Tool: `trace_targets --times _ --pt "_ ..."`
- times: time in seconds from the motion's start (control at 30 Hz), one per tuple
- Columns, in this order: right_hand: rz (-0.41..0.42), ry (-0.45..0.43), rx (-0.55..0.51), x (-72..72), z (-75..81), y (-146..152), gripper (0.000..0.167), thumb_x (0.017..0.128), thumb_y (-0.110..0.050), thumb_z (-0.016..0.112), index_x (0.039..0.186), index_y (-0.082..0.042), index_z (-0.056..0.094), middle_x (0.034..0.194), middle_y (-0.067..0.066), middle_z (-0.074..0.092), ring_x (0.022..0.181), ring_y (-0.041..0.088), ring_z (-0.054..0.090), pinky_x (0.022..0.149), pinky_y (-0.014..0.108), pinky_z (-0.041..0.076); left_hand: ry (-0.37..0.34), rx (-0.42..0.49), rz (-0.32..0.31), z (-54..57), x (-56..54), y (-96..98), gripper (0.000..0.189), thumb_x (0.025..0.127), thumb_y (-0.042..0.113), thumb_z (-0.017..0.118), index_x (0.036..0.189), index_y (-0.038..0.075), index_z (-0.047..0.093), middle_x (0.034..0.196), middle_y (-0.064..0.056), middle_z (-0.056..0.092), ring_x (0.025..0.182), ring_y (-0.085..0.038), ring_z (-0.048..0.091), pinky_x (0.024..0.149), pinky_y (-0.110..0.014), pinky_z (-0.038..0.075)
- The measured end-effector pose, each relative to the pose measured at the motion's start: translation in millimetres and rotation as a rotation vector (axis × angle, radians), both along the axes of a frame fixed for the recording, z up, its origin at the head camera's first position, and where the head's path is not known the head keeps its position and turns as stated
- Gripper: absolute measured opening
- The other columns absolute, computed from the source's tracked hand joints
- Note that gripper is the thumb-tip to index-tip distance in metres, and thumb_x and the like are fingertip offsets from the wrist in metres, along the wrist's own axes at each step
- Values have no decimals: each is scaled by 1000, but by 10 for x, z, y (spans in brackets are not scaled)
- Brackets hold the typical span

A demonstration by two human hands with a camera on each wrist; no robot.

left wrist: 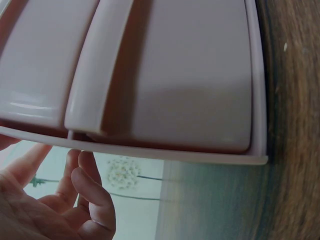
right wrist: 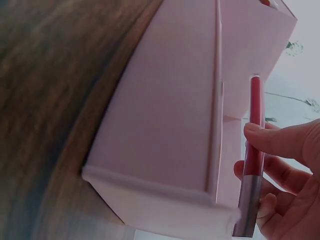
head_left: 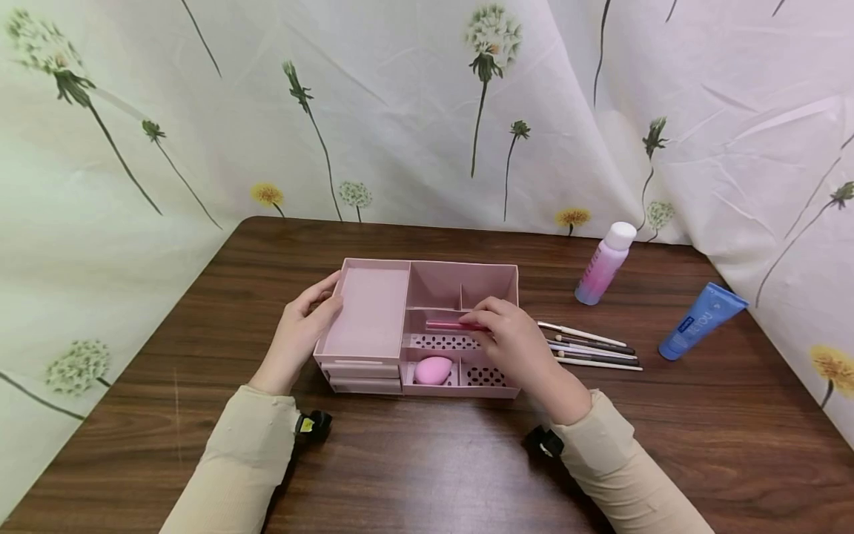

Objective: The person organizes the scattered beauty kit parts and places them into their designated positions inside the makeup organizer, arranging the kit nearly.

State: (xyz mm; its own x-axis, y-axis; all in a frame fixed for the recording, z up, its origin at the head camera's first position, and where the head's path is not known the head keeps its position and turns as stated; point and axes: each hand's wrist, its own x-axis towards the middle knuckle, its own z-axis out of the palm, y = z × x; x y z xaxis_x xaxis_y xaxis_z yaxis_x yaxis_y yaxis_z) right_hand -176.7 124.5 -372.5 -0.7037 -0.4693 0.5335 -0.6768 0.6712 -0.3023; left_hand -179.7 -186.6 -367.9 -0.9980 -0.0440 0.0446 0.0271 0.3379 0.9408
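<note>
A pink organizer box [head_left: 370, 311] with a flat-topped drawer section and open compartments stands on the table. My left hand [head_left: 302, 326] rests against its left side; in the left wrist view, the bent fingers [left wrist: 97, 200] touch the outer wall near the drawers. My right hand [head_left: 517, 337] pinches a red lip gloss tube [right wrist: 256, 115] with a greyish cap between thumb and fingers. In the head view the lip gloss [head_left: 443, 325] lies level over the middle compartment. A pink makeup sponge [head_left: 433, 370] sits in the front compartment.
Several makeup brushes [head_left: 594, 347] lie to the box's right. Behind them stands a pink-and-white bottle [head_left: 606, 263], with a blue tube [head_left: 700, 322] farther right. A dandelion-print cloth [head_left: 414, 111] hangs behind the dark wooden table [head_left: 427, 460].
</note>
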Motion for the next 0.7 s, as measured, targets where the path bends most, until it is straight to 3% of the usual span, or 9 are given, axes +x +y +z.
trace_targets --times 0.27,0.7 --pt "28 65 84 9 -88 -64 19 81 0 76 97 -10 77 93 1 69 87 22 67 79 37 53 10 -12 7 -9 -16 -2 48 101 27 55 147 17 49 132 -19 57 99 -1 53 83 -15 44" --pt "-2 -10 120 -6 -117 -64 17 82 0 75 96 -9 77 94 2 71 89 22 68 83 39 54 -8 -16 8 1 -9 -7 49 101 29 54 148 19 48 132 -17 56 100 -2 53 82 -17 45"
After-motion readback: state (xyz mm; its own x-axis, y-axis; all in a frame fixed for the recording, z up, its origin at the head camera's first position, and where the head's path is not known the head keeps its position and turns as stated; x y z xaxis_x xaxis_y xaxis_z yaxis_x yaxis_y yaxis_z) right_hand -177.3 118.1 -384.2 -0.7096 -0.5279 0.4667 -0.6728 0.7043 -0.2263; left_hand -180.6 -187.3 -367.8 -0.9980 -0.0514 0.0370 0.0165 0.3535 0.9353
